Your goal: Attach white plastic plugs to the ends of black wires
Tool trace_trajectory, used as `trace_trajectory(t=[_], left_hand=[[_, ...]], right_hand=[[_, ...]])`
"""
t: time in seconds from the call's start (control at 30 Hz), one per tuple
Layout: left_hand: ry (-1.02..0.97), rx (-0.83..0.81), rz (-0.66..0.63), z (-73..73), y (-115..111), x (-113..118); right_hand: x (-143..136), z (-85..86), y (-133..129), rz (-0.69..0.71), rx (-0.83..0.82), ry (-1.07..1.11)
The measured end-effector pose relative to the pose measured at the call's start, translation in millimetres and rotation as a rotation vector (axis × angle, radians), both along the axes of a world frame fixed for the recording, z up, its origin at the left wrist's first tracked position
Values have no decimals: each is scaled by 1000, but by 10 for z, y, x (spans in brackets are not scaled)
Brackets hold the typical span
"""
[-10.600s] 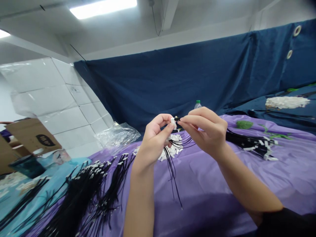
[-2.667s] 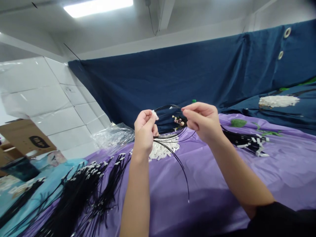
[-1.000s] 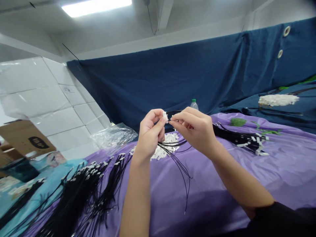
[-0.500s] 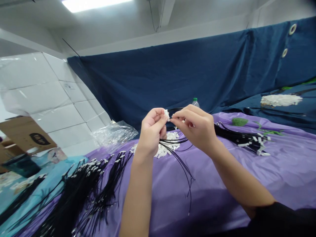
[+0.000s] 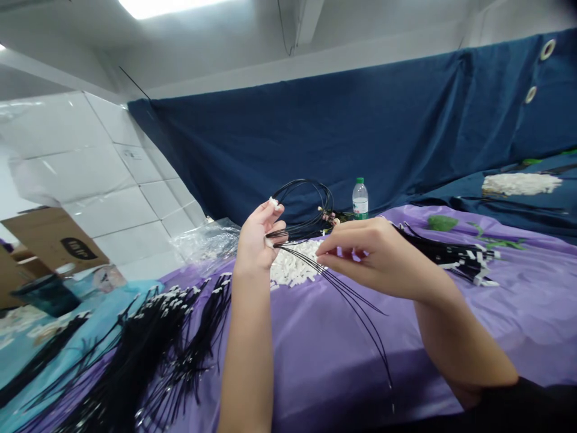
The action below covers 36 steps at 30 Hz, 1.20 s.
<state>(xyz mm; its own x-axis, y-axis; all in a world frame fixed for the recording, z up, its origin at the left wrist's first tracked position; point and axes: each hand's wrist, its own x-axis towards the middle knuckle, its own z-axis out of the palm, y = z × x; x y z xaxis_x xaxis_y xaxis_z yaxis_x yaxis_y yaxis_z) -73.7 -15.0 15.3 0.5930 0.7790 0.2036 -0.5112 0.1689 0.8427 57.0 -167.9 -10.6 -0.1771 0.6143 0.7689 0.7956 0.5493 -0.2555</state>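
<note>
My left hand [image 5: 260,240] is closed around a bundle of thin black wires [image 5: 300,231], which loop up behind the fingers and fan out to the lower right. At its thumb tip sits a small white plastic connector [image 5: 273,203]. My right hand [image 5: 367,255] is in a pinch at the fanned wires, thumb and index fingertip meeting on what looks like one black wire. Its other fingers are curled. Below and behind the hands lies a pile of small white connectors [image 5: 295,267] on the purple cloth [image 5: 324,349], partly covered by the left hand and wires.
Many black wires with white ends [image 5: 135,349] lie at the left. Another wire bundle [image 5: 469,258] rests at the right. A green-capped bottle [image 5: 360,199] stands behind my right hand. A clear plastic bag [image 5: 202,243], an open cardboard box [image 5: 54,240] and a dark bin [image 5: 47,294] are leftward.
My right hand has moved away from the white connector, down to the fanned wires. My left hand has shifted left and turned, showing more of its palm. The bottle and wire loop are now uncovered.
</note>
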Motion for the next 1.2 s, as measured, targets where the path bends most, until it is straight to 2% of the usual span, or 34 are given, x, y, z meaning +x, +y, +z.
trace_trajectory(t=[0.2, 0.47, 0.8, 1.2], left_hand=[[5, -104, -156, 2, -4, 17], [54, -129, -252, 11, -66, 36], [18, -138, -294, -24, -27, 56], [69, -103, -277, -4, -76, 36]], right_hand=[[-11, -52, 168, 38, -3, -1], [-67, -87, 155, 256, 43, -61], [-50, -131, 191, 220, 31, -146], [-54, -102, 217, 297, 115, -124]])
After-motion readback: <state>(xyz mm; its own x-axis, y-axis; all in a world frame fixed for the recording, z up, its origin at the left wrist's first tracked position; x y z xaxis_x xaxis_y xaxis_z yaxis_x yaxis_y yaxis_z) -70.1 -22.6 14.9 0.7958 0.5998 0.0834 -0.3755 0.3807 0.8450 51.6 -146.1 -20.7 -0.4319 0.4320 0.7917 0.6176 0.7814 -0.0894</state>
